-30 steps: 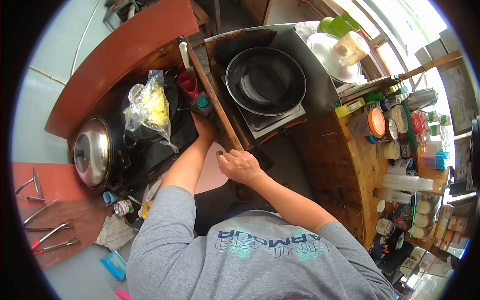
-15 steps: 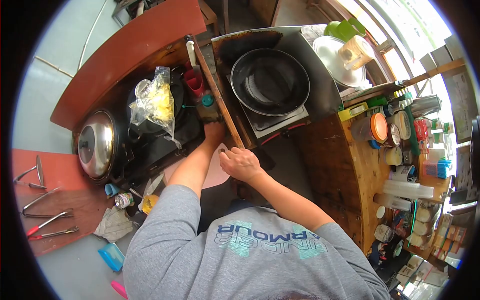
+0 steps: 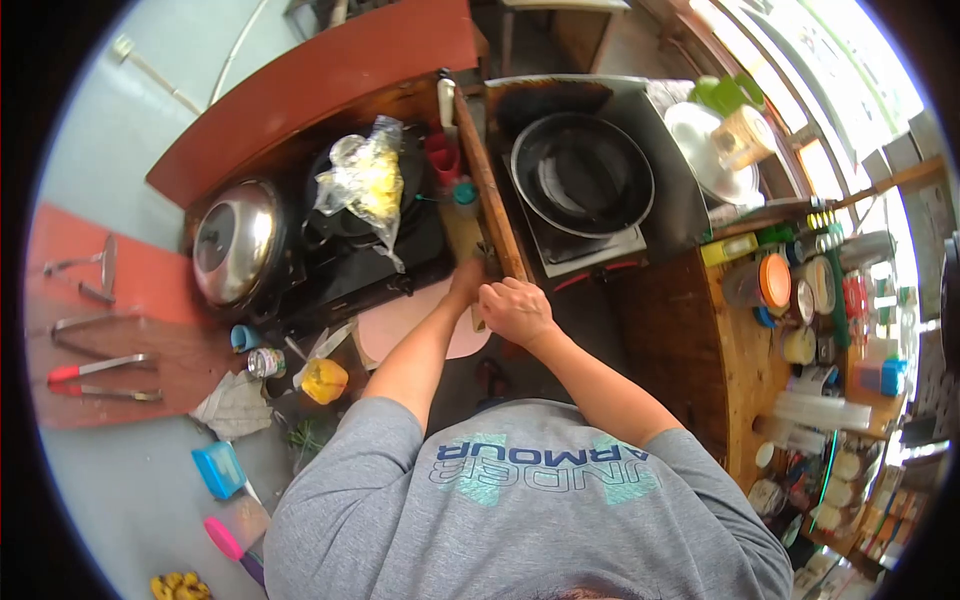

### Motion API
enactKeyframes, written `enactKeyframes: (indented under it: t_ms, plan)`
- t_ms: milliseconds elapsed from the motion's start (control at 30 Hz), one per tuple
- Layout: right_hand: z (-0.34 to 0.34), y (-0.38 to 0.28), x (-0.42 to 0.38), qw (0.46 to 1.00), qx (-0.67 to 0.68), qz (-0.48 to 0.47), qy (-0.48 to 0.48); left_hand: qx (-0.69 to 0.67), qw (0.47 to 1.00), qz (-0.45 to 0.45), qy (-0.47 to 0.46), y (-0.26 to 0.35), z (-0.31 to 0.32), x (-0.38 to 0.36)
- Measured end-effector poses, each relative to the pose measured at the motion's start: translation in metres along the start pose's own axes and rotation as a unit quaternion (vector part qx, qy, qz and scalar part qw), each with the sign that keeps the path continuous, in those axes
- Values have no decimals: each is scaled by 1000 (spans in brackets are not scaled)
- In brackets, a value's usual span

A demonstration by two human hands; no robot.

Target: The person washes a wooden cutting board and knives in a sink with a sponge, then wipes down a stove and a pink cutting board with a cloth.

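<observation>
My right hand is closed in a fist at the near end of an upright wooden board. What it grips, if anything, is hidden under the fingers. My left hand reaches to the counter strip left of that board, its fingers in shadow and hard to make out. Just beyond it stand a teal-capped bottle and a red container. A clear plastic bag with yellow food lies over the black stove. A pink board sits below my left forearm.
Right of the wooden board, a black frying pan rests on a small cooker. A lidded silver pot stands far left, above tongs. Jars, including an orange-lidded tub, crowd the wooden counter at right.
The whole view has shifted, so the stove and pan appear further right. Both hands stay by the wooden board's near end. More of the pink board shows.
</observation>
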State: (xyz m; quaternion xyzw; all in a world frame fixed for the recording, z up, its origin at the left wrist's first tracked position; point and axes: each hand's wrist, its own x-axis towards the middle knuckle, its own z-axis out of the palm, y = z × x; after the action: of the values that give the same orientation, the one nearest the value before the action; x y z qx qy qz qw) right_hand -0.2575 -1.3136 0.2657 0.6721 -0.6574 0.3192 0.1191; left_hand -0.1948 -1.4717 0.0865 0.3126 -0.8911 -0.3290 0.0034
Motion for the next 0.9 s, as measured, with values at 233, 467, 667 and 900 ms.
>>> enactKeyframes:
  t_ms: [233,467,667,900]
  plan:
    - [-6,-10,9,1000,9,-25,-11,-226,944,55,235,60,-83,-128]
    - [-8,-22,12,998,-21,-42,-44,-572,696,-4,434,2,-189,-284]
    - [-7,-27,13,996,-52,-46,-48,-499,526,-120,678,-117,-238,-367]
    - [-1,-24,12,997,-50,-41,-50,-59,644,-445,620,-240,-273,-326]
